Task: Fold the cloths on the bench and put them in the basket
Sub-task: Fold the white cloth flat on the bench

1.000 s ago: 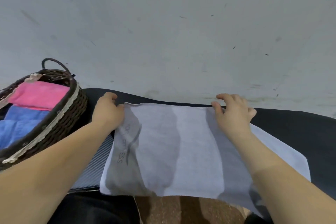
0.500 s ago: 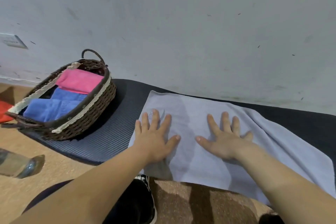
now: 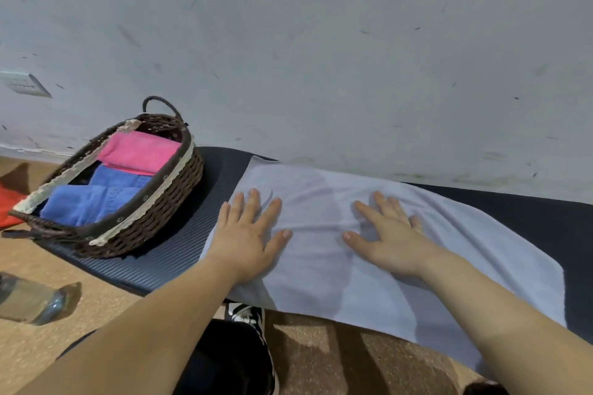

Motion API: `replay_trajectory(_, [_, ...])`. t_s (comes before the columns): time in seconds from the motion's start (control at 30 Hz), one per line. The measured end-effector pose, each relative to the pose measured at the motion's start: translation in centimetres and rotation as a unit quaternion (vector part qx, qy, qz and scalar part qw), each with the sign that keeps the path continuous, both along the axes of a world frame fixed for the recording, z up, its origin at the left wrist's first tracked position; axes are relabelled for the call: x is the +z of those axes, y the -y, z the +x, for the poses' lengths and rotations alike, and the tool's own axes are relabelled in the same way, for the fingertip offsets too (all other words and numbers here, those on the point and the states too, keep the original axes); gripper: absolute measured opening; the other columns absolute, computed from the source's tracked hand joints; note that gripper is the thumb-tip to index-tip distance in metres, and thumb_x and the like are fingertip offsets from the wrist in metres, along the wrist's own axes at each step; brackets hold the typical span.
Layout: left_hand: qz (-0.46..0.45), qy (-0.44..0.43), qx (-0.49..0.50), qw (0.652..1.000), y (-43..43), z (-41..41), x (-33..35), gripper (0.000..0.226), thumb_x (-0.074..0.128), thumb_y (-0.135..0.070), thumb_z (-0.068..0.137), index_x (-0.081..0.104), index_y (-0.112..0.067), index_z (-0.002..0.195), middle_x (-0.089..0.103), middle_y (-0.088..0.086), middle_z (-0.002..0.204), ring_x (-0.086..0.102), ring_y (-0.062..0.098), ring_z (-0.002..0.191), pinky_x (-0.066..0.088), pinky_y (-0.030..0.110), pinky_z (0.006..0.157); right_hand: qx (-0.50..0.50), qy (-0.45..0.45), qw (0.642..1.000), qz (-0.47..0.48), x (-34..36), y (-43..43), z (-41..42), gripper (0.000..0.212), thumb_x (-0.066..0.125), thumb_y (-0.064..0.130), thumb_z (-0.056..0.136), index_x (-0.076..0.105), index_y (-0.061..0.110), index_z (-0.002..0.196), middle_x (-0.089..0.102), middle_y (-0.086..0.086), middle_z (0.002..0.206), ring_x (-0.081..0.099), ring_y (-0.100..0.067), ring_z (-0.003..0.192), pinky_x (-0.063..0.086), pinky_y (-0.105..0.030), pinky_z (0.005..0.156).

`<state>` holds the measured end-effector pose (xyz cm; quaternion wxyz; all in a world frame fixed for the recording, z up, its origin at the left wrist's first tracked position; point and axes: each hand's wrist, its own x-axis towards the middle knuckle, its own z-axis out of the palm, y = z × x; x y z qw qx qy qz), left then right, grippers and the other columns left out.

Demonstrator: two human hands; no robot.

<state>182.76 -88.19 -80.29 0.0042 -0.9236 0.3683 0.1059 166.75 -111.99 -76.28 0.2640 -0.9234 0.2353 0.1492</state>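
A person's left hand (image 3: 248, 239) and right hand (image 3: 386, 239) lie flat, fingers straight and spread, pressing on a pale grey-blue rectangular cloth (image 3: 321, 266) spread across a dark ribbed padded bench (image 3: 192, 234) against a scuffed white wall (image 3: 321, 58). The cloth's near edge hangs over the bench front. To the left on the bench stands a dark brown woven wicker basket (image 3: 154, 221) holding a folded pink cloth (image 3: 138, 151) and folded blue cloths (image 3: 86, 202). A clear plastic bottle (image 3: 32, 301) lies on the tan floor (image 3: 48, 346).

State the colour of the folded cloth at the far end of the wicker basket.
Pink folded cloth, in the dark brown wicker basket; head view.
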Motion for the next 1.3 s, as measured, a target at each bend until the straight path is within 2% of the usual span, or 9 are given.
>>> replay_trajectory(0.17, [-0.048,0.051,-0.052,0.996,4.0,-2.1,1.4,0.069,0.033,-0.035,0.094,0.028,-0.02,0.161,0.013,0.015,0.17,0.008,0.041,0.157,0.012,0.059,0.125,-0.043,0.121,0.992,0.013,1.7,3.4,-5.1,0.068,0.06,0.058,0.093,0.046,0.025,0.151,0.04,-0.001,0.159,0.028,-0.019,0.152,0.024,-0.037,0.124])
replay_trajectory(0.33, [-0.104,-0.013,-0.121,0.987,12.8,-7.6,3.5,0.06,0.055,-0.022,0.094,0.044,-0.021,0.153,0.016,0.011,0.171,0.008,0.034,0.158,0.007,0.045,0.128,-0.208,0.125,0.968,-0.059,3.3,9.7,-12.8,0.04,0.059,0.044,0.096,0.063,0.021,0.129,0.059,-0.003,0.129,0.061,-0.024,0.112,0.052,-0.039,0.093])
replay_trajectory(0.47, [-0.116,-0.08,-0.182,0.973,19.9,-12.1,4.2,0.04,0.053,-0.029,0.101,0.06,-0.018,0.138,0.039,0.011,0.161,0.029,0.029,0.152,0.023,0.039,0.124,-0.321,0.024,0.944,-0.075,3.2,13.9,-18.9,0.036,0.061,0.045,0.09,0.055,0.015,0.072,0.059,0.0,0.072,0.056,-0.021,0.062,0.045,-0.031,0.056])
replay_trajectory(0.57, [-0.149,-0.119,-0.22,0.957,25.1,-15.5,4.7,0.022,0.049,-0.025,0.102,0.068,-0.014,0.098,0.063,0.002,0.113,0.059,0.027,0.114,0.048,0.04,0.096,-0.315,-0.041,0.948,-0.011,2.2,14.1,-21.5,0.053,0.065,0.054,0.083,0.041,0.015,0.055,0.04,0.005,0.035,0.042,-0.019,0.043,0.038,-0.029,0.05])
replay_trajectory(0.67, [-0.137,-0.145,-0.23,0.953,29.8,-18.1,4.8,0.021,0.05,-0.026,0.103,0.068,-0.015,0.105,0.063,-0.003,0.111,0.06,0.021,0.105,0.05,0.042,0.095,-0.304,-0.022,0.952,0.016,0.9,13.2,-21.9,0.052,0.068,0.061,0.078,0.045,0.018,0.06,0.044,0.006,0.045,0.044,-0.016,0.046,0.038,-0.03,0.05])
replay_trajectory(0.83, [-0.003,-0.093,-0.289,0.953,34.5,-19.9,4.0,0.04,0.058,-0.027,0.099,0.054,-0.024,0.139,0.051,0.0,0.134,0.047,0.024,0.124,0.045,0.04,0.104,-0.291,0.005,0.957,0.024,-0.1,12.4,-21.6,0.034,0.065,0.033,0.085,0.043,0.019,0.063,0.046,0.003,0.057,0.043,-0.017,0.052,0.035,-0.031,0.05])
replay_trajectory(0.97, [0.042,-0.065,-0.309,0.948,35.9,-19.8,4.2,0.02,0.054,-0.018,0.093,0.06,-0.028,0.109,0.059,-0.004,0.111,0.051,0.022,0.108,0.05,0.039,0.088,-0.295,0.041,0.953,0.049,0.1,12.6,-21.7,0.019,0.052,0.026,0.091,0.042,0.018,0.077,0.048,0.002,0.073,0.042,-0.016,0.058,0.032,-0.03,0.051])
replay_trajectory(1.2, [-0.135,-0.128,-0.247,0.951,39.6,-19.2,7.9,0.008,0.047,-0.016,0.093,0.049,-0.023,0.096,0.063,0.001,0.094,0.06,0.026,0.085,0.052,0.04,0.074,-0.457,0.266,0.832,0.169,1.5,15.4,-22.5,0.019,0.051,0.028,0.101,0.046,0.015,0.088,0.05,0.004,0.076,0.045,-0.008,0.06,0.033,-0.017,0.048])
replay_trajectory(1.3, [-0.204,-0.125,-0.206,0.949,41.3,-19.4,7.6,0.015,0.05,-0.012,0.092,0.052,-0.023,0.103,0.062,-0.003,0.1,0.06,0.023,0.089,0.052,0.036,0.073,-0.504,0.294,0.79,0.189,1.6,16.7,-23.5,0.025,0.061,0.033,0.098,0.049,0.021,0.117,0.06,0.004,0.091,0.055,-0.006,0.075,0.039,-0.019,0.058])
